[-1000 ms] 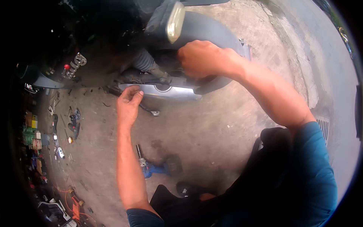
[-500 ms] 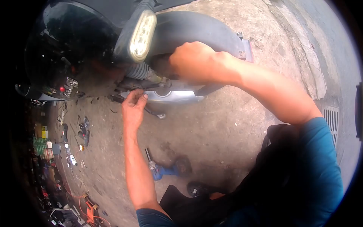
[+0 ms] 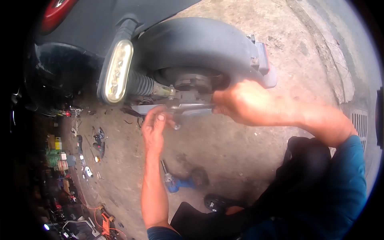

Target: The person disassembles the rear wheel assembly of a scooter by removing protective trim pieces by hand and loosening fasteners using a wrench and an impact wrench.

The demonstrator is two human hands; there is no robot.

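Observation:
My right hand (image 3: 244,102) is closed on the end of a slim metal wrench (image 3: 194,107), blurred by motion, that points left toward my left hand. My left hand (image 3: 155,124) has its thumb and fingers drawn together at the wrench's far end; what they grip is mostly hidden. A small shiny tip (image 3: 176,126) shows just below those fingers. Both hands are beside the scooter's rear wheel hub (image 3: 194,82), under the shock absorber (image 3: 143,85) and its lower bolt (image 3: 171,93). The tyre (image 3: 196,42) curves above them.
A lit oval turn signal (image 3: 118,72) juts out at the upper left. On the concrete floor, a blue cordless impact wrench (image 3: 180,183) lies near my foot. Several tools (image 3: 99,142) are strewn at left, with an orange jack-like object (image 3: 106,224) below. A drain grate (image 3: 360,122) is at right.
My right hand has come down and right from in front of the tyre, and the wrench now shows in it. My left hand has shifted slightly right and down. The view has tilted, showing more wheel.

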